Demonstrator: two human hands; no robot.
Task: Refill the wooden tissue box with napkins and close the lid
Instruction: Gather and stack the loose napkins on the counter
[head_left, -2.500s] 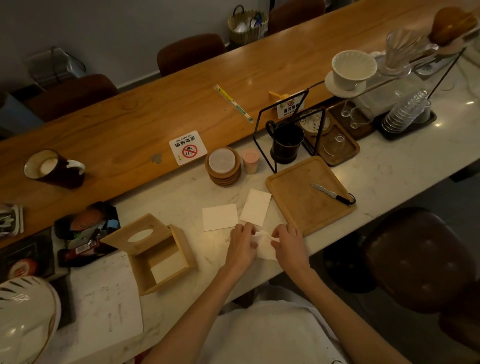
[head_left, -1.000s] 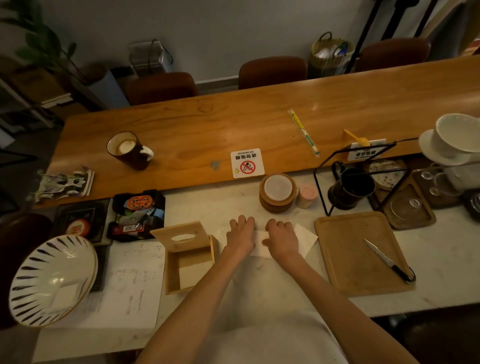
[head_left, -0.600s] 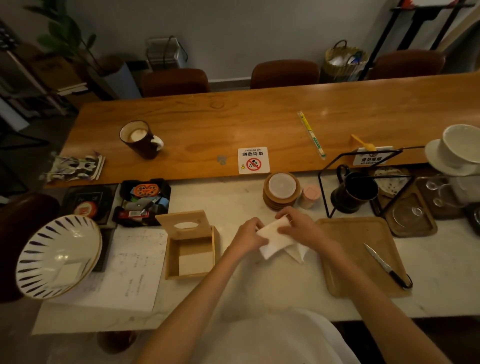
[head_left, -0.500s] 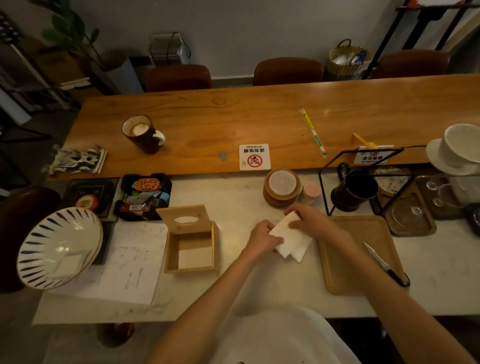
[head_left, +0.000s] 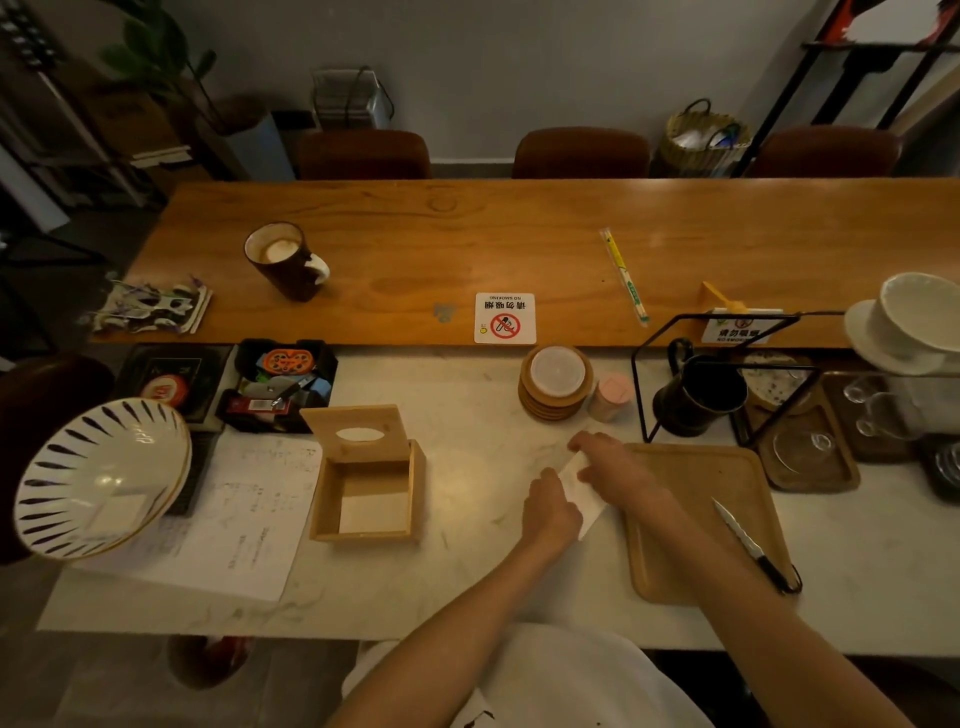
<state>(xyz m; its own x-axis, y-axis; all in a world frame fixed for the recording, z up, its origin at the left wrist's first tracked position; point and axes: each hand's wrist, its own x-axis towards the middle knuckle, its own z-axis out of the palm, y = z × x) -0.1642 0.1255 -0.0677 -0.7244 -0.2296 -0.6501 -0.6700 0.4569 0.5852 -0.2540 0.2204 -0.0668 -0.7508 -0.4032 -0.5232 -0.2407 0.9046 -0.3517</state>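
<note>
The wooden tissue box stands on the marble counter left of centre. Its lid, with an oval slot, is tipped up at the back. One white napkin lies flat inside the box. To the right of the box, a small stack of white folded napkins rests on the counter next to a wooden tray. My left hand grips the stack's near left edge with curled fingers. My right hand lies over its far right side and covers much of it.
The wooden tray with a knife sits right beside my right hand. Behind are stacked coasters, a pink jar and a black mug in a wire stand. A paper sheet and a striped bowl lie left of the box.
Both hands gathered the loose napkins into one stack, lifted it briefly, and now hold it down on the counter by the tray. The box has not moved.
</note>
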